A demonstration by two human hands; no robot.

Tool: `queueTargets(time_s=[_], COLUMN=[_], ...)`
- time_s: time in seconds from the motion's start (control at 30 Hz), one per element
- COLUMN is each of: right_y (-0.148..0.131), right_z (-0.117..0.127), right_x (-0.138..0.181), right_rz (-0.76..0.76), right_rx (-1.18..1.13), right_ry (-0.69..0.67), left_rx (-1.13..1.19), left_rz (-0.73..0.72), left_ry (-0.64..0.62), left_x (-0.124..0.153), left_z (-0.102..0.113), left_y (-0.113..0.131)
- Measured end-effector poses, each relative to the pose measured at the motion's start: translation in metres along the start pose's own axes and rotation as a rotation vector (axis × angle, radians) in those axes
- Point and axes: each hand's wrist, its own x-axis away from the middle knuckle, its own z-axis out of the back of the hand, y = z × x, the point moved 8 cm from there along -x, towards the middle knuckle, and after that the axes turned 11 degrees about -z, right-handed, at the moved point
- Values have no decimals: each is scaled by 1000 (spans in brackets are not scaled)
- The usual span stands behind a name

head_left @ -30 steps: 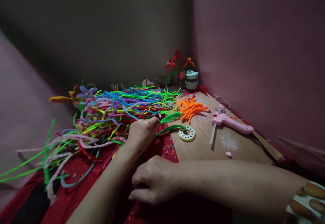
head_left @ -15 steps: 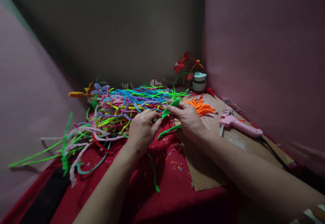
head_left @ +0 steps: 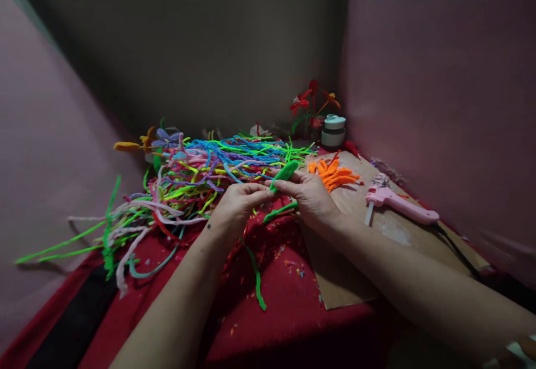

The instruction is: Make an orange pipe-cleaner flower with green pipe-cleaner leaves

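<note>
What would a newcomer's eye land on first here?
Probably the heap of multicoloured pipe cleaners, sprawling over the red cloth left of centre. Next, the bright green leaf-shaped piece held by the left hand and right hand mid-picture. The pink glue gun also stands out, lying on the brown board at right.

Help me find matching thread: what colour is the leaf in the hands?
The leaf is bright green, seen best in the head view.

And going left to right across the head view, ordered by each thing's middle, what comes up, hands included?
Elongated orange fuzzy piece → purple-blue fuzzy flower → left hand → green fuzzy leaf-shaped piece → right hand → pink plastic glue gun.
</note>
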Motion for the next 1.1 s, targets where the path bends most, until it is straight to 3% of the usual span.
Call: queueTargets(time_s=[0.13,0.33,0.53,0.7,0.9,1.1], right_y=[-4,8,6,-9,-7,-1], right_z=[5,9,10,6,16,27], right_x=[2,-2,-3,-2,-5,-11], right_rz=[70,-33,-43,71,110,16], right_rx=[53,87,134,172,90,-55], right_ry=[67,87,122,89,117,147], left_rx=[-71,-183,-238,-228,-327,-526], left_rz=[-22,-27,-9,-15,-33,-145], left_ry=[-17,8,9,44,23,17], left_x=[-1,-2,-3,-2,-3,-2], left_z=[-1,0,3,7,4,2], left_y=[1,-1,-8,-4,-4,5])
